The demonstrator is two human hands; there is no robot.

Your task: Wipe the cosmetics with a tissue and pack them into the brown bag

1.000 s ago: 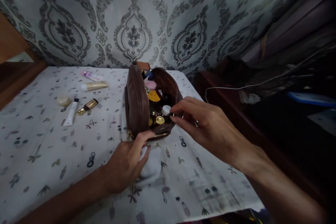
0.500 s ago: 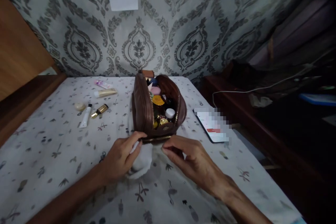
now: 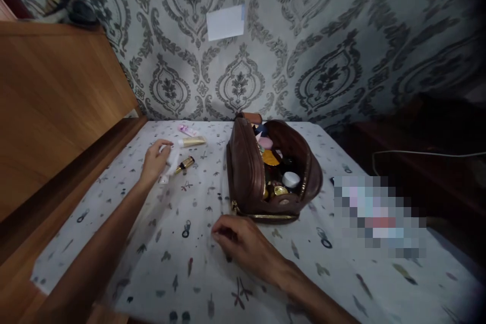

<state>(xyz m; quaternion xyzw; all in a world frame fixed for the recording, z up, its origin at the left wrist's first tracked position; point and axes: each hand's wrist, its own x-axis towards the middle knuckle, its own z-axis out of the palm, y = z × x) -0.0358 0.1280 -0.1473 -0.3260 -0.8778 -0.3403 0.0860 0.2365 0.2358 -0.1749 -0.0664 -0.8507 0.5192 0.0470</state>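
My left hand (image 3: 156, 159) is over the left part of the bed-like white patterned surface, its fingers closed on a white cloth (image 3: 172, 159). Beside the cloth lie a beige tube (image 3: 194, 140), a pink and white tube (image 3: 187, 130) and a gold and black lipstick (image 3: 185, 164). My right hand (image 3: 239, 240) has its fingers curled in front of the brown bag (image 3: 245, 172); whether anything is between them is hidden. The bag stands unzipped, with a white-lidded jar (image 3: 291, 179), a yellow item (image 3: 271, 157) and a pink item (image 3: 265, 143) inside.
A blurred-out phone (image 3: 379, 215) lies to the right of the bag. Wooden panelling (image 3: 64, 81) borders the left side. Behind stands a patterned wall with a white paper (image 3: 226, 23) on it. A white cable (image 3: 425, 152) runs across the dark area at right.
My left hand has moved from the bag's front to the far left with the white cloth. My right hand has drawn slightly back from the bag. The view has turned left.
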